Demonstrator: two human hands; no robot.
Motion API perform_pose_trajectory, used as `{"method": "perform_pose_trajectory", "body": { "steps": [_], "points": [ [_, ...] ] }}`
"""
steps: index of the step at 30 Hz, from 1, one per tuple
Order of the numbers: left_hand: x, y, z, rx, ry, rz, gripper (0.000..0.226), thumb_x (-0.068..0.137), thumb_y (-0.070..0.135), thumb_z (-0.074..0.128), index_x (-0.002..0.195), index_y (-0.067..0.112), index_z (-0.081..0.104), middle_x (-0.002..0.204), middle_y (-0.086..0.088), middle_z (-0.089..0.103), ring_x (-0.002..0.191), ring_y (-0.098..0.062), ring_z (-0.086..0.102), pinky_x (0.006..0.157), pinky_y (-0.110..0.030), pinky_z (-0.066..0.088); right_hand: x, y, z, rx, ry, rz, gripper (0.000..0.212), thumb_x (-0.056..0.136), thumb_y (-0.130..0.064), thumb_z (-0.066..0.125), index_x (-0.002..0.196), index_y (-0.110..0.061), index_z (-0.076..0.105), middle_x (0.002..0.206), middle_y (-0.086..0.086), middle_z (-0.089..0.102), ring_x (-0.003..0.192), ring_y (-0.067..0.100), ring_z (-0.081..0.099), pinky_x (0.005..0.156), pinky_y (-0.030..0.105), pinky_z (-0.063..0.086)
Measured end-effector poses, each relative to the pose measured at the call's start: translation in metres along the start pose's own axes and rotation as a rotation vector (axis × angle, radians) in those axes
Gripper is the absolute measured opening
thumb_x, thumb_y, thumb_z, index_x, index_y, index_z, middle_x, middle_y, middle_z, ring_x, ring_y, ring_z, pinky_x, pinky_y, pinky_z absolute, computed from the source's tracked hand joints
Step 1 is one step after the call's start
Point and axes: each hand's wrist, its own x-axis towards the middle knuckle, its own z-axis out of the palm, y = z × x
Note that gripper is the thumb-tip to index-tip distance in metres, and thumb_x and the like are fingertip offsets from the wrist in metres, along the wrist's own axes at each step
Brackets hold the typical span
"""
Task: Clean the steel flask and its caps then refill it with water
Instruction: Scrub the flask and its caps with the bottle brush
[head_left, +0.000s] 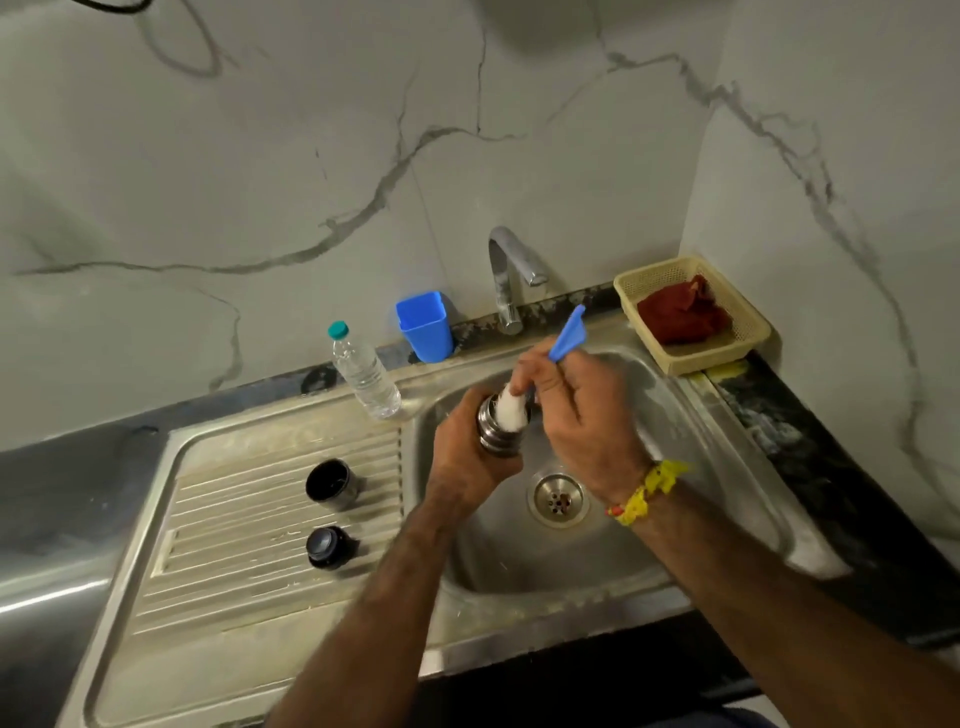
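Setting: marble-look wall (311, 156) stood behind a steel sink (727, 467) with a ribbed draining board (249, 519) on its left side.
Flask: the steel flask (494, 439) was held over the sink basin, mouth up and tilted slightly, above and left of the drain (557, 500).
Left hand: the left hand (467, 462) was wrapped firmly round the flask body just below its threaded neck.
Right hand: the right hand (587, 415) was closed round the blue handle of a bottle brush (569, 332); the white brush head sat in the flask mouth. A yellow wristband (649, 491) circled that wrist.
Caps: the cup-shaped cap (332, 483) stood open side up on the draining board; the stopper (324, 545) lay just nearer the onlooker, apart from it.
Tap: the tap (511, 275) rose behind the basin; whether water ran could not be told.
Other items: a plastic water bottle (363, 371) and a blue cup (423, 325) stood by the wall; a cream basket (748, 322) holding a red cloth (683, 312) sat right of the tap.
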Motion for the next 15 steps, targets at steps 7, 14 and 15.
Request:
{"method": "perform_pose_trajectory", "body": {
  "steps": [7, 14, 15],
  "points": [
    [0.002, -0.004, -0.011, -0.035, -0.068, 0.052, 0.071, 0.055, 0.009, 0.088, 0.111, 0.039, 0.057, 0.097, 0.010, 0.071, 0.085, -0.004, 0.067, 0.075, -0.028, 0.056, -0.007, -0.015, 0.005, -0.063, 0.020, 0.040, 0.035, 0.095, -0.032, 0.056, 0.085, -0.002, 0.071, 0.079, 0.004, 0.071, 0.074, 0.008, 0.066, 0.072, 0.021, 0.054],
    [0.018, -0.002, -0.021, -0.004, -0.145, 0.076, 0.071, 0.056, -0.001, 0.089, 0.110, 0.032, 0.057, 0.094, 0.018, 0.066, 0.081, 0.013, 0.061, 0.069, -0.004, 0.045, 0.003, 0.002, 0.001, -0.170, -0.243, 0.137, 0.016, 0.098, -0.009, 0.057, 0.097, -0.004, 0.072, 0.078, 0.005, 0.071, 0.071, 0.012, 0.068, 0.071, 0.021, 0.055],
    [0.019, -0.002, -0.020, 0.012, -0.156, 0.092, 0.071, 0.056, 0.000, 0.089, 0.109, 0.034, 0.057, 0.092, 0.020, 0.066, 0.081, 0.013, 0.061, 0.069, -0.005, 0.045, 0.004, 0.002, 0.003, -0.155, -0.192, 0.136, 0.016, 0.098, -0.009, 0.058, 0.095, -0.003, 0.073, 0.073, 0.002, 0.069, 0.068, 0.009, 0.065, 0.069, 0.018, 0.052]
  ]
}}
